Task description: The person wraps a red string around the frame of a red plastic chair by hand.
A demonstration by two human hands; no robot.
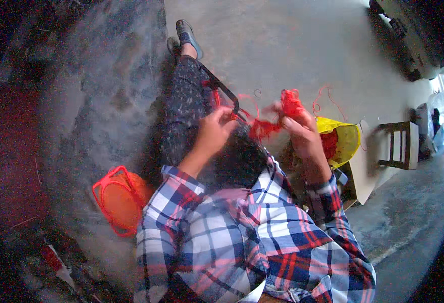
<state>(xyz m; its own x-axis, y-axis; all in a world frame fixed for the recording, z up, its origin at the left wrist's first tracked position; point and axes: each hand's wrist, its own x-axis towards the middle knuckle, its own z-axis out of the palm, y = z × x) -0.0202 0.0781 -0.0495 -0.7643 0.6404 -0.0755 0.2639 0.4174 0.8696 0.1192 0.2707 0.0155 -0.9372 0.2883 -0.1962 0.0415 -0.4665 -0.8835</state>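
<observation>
My left hand [216, 126] is closed in a pinch at the lower end of a dark, bent bar [223, 90]. Red cord [216, 97] is wound on that bar and runs by my fingertips; exactly what they grip is hidden. Over on the right, my right hand [303, 129] closes around a bunch of red yarn [291, 102], its fingers partly blurred. A loose red tangle [265, 129] hangs between both hands, above my lap. Just beyond my right wrist is a yellow bag [352, 139] with more red material in it.
An orange-red plastic piece with an open frame [118, 199] stands at my left elbow. Thin red strands [329, 91] trail over the concrete floor [262, 40]. A small slatted wooden stool [400, 145] is at the right. My outstretched leg [183, 101] points ahead.
</observation>
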